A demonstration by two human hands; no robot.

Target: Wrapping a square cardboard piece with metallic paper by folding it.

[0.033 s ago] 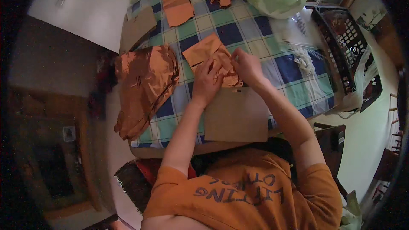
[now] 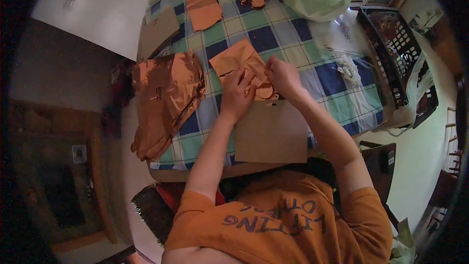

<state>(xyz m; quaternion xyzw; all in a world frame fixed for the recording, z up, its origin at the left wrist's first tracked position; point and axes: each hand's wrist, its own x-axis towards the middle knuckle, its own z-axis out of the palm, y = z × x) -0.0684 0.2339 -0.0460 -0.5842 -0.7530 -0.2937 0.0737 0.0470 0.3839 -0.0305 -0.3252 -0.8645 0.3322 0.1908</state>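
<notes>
The left hand is lying over the crumpled lower part of a copper foil piece, its fingers slightly spread, while the right hand is pinching the right edge between bunched fingertips. The copper foil piece is resting on a checked cloth in front of the person, just beyond a square of brown cardboard. A pile of shiny copper foil is lying to the left, and a black basket is standing on the right
</notes>
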